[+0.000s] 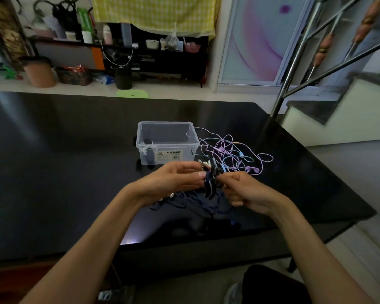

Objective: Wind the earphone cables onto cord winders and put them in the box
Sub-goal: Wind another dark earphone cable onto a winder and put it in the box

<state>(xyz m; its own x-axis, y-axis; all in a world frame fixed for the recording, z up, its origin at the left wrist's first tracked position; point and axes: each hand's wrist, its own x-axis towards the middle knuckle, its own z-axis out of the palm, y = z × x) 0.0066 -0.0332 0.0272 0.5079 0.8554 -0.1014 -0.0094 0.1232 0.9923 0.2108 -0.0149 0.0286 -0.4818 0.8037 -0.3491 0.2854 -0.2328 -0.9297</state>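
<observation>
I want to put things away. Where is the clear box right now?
In the head view the clear box stands mid-table, just beyond the hands, with the pink and blue earphone cables tangled to its right.

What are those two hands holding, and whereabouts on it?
Both hands, left and right, pinch a black cord winder near its upper end; dark blue earphone cable trails below.
</observation>
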